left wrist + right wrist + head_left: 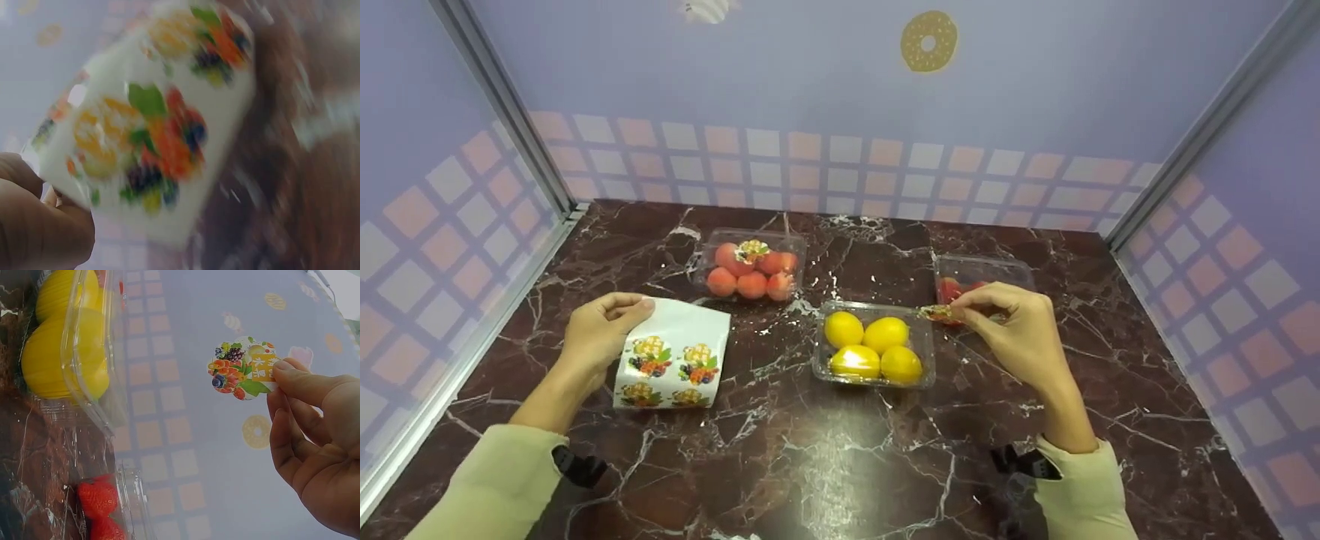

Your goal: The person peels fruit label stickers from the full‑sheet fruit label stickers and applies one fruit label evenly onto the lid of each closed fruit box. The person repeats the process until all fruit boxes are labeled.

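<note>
My left hand [598, 334] grips the upper left edge of a white sheet of fruit stickers [679, 356]; its printed fruit clusters show large and blurred in the left wrist view. Between thumb and forefinger, my right hand [1012, 330] pinches a single fruit sticker [242, 370] by its edge. That sticker is held up near the right side of a clear plastic box of lemons [874, 345]. Behind the right hand lies a clear box of strawberries [982, 270], partly hidden by the fingers.
A clear box of red-orange round fruit [751, 270], with a fruit sticker [751, 251] on its lid, sits at the back left. Everything stands on a dark marbled tabletop [825, 465]. Lilac panels with printed tiles [885, 176] enclose the back and both sides.
</note>
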`<control>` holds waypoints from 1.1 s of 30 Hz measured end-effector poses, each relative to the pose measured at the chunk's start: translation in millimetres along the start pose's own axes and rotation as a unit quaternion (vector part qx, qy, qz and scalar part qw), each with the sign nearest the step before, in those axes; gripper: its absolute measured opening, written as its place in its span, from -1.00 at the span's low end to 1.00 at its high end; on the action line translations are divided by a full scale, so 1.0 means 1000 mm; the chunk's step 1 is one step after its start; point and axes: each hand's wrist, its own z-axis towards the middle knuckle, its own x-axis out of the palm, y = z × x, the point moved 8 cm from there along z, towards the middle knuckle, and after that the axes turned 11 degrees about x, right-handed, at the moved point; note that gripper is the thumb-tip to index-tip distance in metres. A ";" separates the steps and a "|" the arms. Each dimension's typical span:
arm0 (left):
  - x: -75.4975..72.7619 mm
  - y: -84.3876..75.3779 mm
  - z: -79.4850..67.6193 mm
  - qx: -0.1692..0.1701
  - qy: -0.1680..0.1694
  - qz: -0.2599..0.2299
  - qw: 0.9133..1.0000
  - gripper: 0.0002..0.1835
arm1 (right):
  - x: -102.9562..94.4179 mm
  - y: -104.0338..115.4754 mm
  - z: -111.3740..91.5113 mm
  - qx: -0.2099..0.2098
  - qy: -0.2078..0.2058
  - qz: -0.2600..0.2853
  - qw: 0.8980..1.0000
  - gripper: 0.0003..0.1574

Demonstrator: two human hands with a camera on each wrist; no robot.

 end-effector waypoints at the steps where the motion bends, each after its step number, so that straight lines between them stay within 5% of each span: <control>1: -0.002 0.008 0.005 -0.008 0.005 0.013 1.000 -0.38 | 0.000 -0.001 0.000 0.002 0.002 -0.001 1.000 -0.81; 8: -0.013 0.039 0.035 -0.024 0.004 0.079 0.997 -0.42 | -0.001 -0.005 0.000 0.006 0.002 -0.007 1.000 -0.82; 20: -0.028 0.044 0.085 -0.007 -0.049 0.171 0.984 -0.62 | 0.003 -0.006 0.001 0.005 0.008 0.000 1.000 -0.79; 33: -0.028 0.057 0.103 -0.019 -0.064 0.228 0.971 -0.71 | 0.008 -0.010 0.002 0.010 0.020 0.002 1.000 -0.79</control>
